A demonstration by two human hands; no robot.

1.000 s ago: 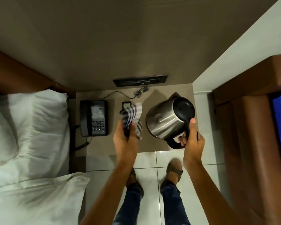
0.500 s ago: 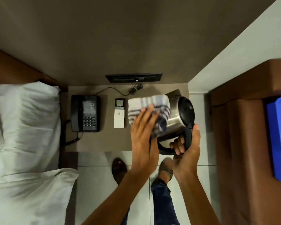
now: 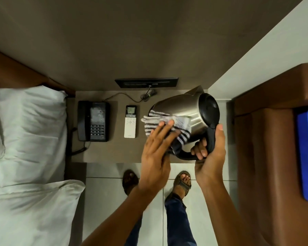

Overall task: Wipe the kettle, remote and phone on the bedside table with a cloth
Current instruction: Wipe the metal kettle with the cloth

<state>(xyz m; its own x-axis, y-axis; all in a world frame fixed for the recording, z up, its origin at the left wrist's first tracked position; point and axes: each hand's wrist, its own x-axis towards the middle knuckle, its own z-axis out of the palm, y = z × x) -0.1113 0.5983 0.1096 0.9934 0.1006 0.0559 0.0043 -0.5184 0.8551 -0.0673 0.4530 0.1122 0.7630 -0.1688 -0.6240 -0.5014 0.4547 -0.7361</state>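
A steel kettle (image 3: 180,107) with a black lid is held tilted above the right part of the bedside table (image 3: 110,151). My right hand (image 3: 210,153) grips its black handle. My left hand (image 3: 156,153) presses a striped cloth (image 3: 167,124) flat against the kettle's near side, fingers stretched out. A white remote (image 3: 130,124) lies in the middle of the table. The black phone (image 3: 94,120) sits at the table's left.
A bed with white pillows (image 3: 27,132) fills the left. A black wall socket panel (image 3: 146,82) with a cable sits behind the table. A brown wooden unit (image 3: 267,139) with a blue object stands at the right. My sandalled feet are on the tiled floor (image 3: 103,201).
My left hand brought the cloth from beside the remote onto the kettle's side, then slid it lower along the body. My right hand has tilted the kettle further.
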